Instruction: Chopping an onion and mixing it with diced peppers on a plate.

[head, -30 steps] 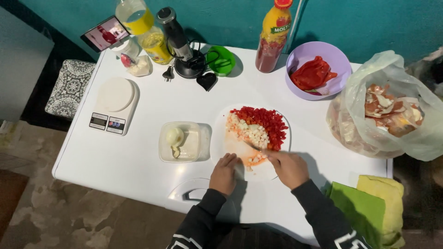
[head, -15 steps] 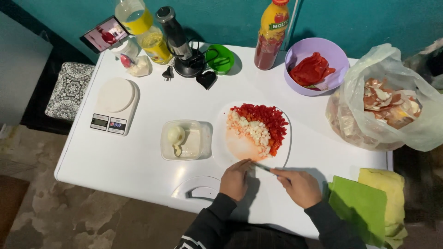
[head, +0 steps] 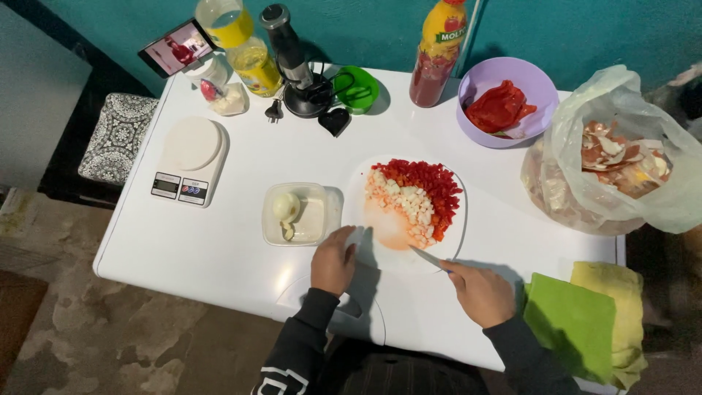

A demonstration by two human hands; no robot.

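Head view: a white table (head: 219, 249) was seen from above, against a teal wall.
Left hand: the left hand (head: 333, 260) rested half-curled at the near rim of the white plate (head: 380, 252), holding nothing.
Right hand: the right hand (head: 479, 292) gripped a knife (head: 428, 257), its blade tip on the plate.
Plate: diced red pepper (head: 424, 179) lay beside pale cubes (head: 406, 208).
Packages: a tall red-filled bottle (head: 436, 55) with a yellow label stood behind, next to a purple bowl (head: 475, 121); a clear bag (head: 621, 168) sat right.
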